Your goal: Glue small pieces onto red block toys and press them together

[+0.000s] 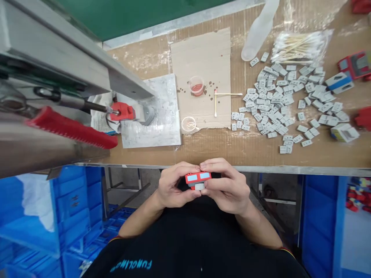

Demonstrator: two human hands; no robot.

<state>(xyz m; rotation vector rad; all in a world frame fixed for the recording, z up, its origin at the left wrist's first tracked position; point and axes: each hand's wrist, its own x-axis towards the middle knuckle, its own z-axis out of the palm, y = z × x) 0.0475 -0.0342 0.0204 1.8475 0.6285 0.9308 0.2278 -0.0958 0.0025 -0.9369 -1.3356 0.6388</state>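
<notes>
Brown table (214, 150), two loose cotton swabs (228, 94).
Left hand (174, 186) and right hand (228, 186), fingers curled in, grip one red toy (198, 177).

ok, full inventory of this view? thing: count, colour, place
toy part: 1, red/grey, pale-blue windows, between both hands
small blocks: many, grey, bench right
loose swabs: 2, white-tipped, on cardboard sheet
bagged swabs: many, white/tan, upper right
cups: 2, clear, one holding red liquid, mid-bench
cardboard sheet: 1, tan, mid-bench
flat plate: 1, grey, left of cups
lever: 1, red, left
translucent object: 1, whitish, top
toy pieces: several, red/blue/white, right edge
bins: several, blue, below bench
left hand, right hand: 2, bare, bottom centre
</notes>
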